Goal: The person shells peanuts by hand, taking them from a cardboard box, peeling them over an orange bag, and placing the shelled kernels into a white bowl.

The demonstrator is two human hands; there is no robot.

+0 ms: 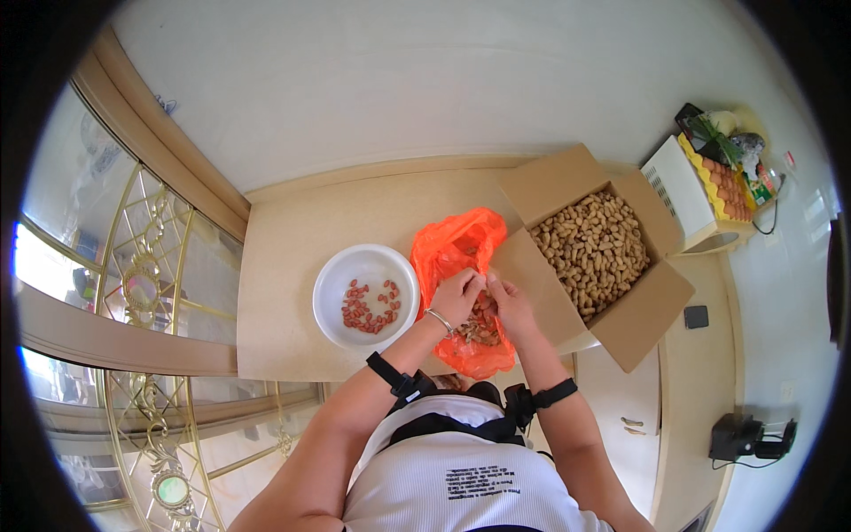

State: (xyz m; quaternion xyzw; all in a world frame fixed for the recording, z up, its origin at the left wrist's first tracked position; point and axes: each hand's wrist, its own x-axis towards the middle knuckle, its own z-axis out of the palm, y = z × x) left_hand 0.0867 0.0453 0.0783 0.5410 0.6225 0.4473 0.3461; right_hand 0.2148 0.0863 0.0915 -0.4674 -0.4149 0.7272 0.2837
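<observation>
An orange plastic bag [488,229] lies open on the table with peanut shells [480,331] inside. Over it, my left hand [457,296] and my right hand [510,304] meet with fingertips close together. Whether a peanut or part of the bag is between the fingers cannot be made out. To the left of the bag stands a white plastic bowl [321,292] holding shelled reddish peanut kernels [367,326]. On the right, an open cardboard box [548,193] is full of unshelled peanuts [592,249], one flap beside my right hand.
The light table [286,233] runs against a wall. At the back right, a white appliance [671,179] carries a yellow tray of eggs [730,193] and other food. A dark phone-like object [696,317] lies right of the box. Decorated glass panels [143,286] border the left side.
</observation>
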